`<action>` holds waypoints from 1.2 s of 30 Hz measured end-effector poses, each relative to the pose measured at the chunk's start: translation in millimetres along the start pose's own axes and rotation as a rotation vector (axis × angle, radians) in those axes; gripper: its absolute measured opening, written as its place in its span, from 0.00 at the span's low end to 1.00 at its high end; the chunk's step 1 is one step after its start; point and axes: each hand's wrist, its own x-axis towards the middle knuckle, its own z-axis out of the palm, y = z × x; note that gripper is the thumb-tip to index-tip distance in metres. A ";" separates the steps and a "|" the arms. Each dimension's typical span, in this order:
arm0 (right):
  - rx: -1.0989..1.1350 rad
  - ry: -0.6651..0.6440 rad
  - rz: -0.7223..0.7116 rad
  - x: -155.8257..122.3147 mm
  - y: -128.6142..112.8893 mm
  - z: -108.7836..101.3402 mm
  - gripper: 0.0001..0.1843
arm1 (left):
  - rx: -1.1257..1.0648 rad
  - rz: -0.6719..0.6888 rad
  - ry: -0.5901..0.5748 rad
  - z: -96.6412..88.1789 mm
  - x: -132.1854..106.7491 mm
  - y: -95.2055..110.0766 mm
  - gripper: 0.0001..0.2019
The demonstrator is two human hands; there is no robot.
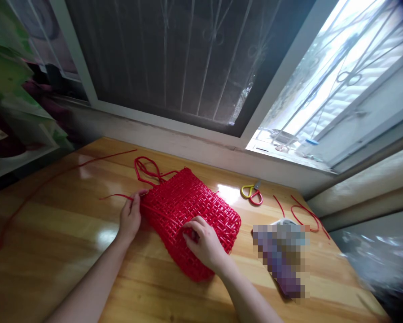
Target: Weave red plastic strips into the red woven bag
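Observation:
A red woven bag [218, 211] lies on its side on the wooden table, with looped red handles [147, 167] at its far left end. My left hand [130, 215] is closed on the bag's left edge, fingers by its rim. From there a loose red strand end [117, 195] sticks out to the left. A red strand [161, 214] runs across the weave towards my right hand [201, 237]. Over the middle of the bag, that hand has thumb and fingers pinched together at the strand; its exact grip is partly hidden by the fingers.
Scissors [252, 193] with yellow and red handles lie beyond the bag to the right. Cut red strands [305, 211] rest near the table's right edge, by a blurred-out item [278, 260]. One long red strand [67, 168] stretches along the left. A window stands behind the table [70, 233].

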 end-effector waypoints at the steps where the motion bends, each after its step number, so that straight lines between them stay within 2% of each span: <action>1: 0.001 -0.006 -0.001 0.3 0.5 -0.1 0.12 | 0.000 -0.001 0.007 -1.3 0.2 -0.5 0.23; 5: 0.019 -0.067 -0.036 0.9 1.8 -1.2 0.09 | -0.007 -0.015 0.173 -7.8 3.5 -1.5 0.20; 8: 0.020 -0.028 -0.022 0.7 3.0 0.2 0.10 | -0.195 -0.092 0.248 -11.5 6.3 4.4 0.13; 12: 0.025 0.021 -0.014 0.5 5.0 3.3 0.13 | -0.445 -0.194 0.216 -11.3 3.7 20.7 0.10; 16: 0.031 -0.031 -0.043 1.0 4.8 2.4 0.10 | -0.550 -0.294 0.142 -7.7 -3.8 33.6 0.11; 23: 0.033 -0.048 -0.056 0.5 2.5 -0.4 0.08 | -0.528 -0.289 0.019 -5.5 -10.4 39.3 0.14; 27: 0.065 -0.012 -0.039 1.6 5.0 1.1 0.09 | -0.473 -0.250 0.009 0.2 -20.8 45.5 0.12; 29: 0.107 0.017 -0.036 2.5 6.1 1.1 0.09 | -0.481 -0.276 -0.039 5.3 -30.1 52.5 0.12; 32: 0.212 0.085 -0.017 3.2 7.2 -0.4 0.09 | -0.545 -0.391 -0.187 13.8 -46.9 64.9 0.12; 34: 0.285 0.136 0.021 3.1 7.5 -1.9 0.12 | -0.535 -0.441 -0.325 19.2 -58.5 71.9 0.10; 36: 0.329 0.155 0.016 3.3 6.7 -3.7 0.18 | -0.429 -0.438 -0.529 24.0 -69.5 76.5 0.10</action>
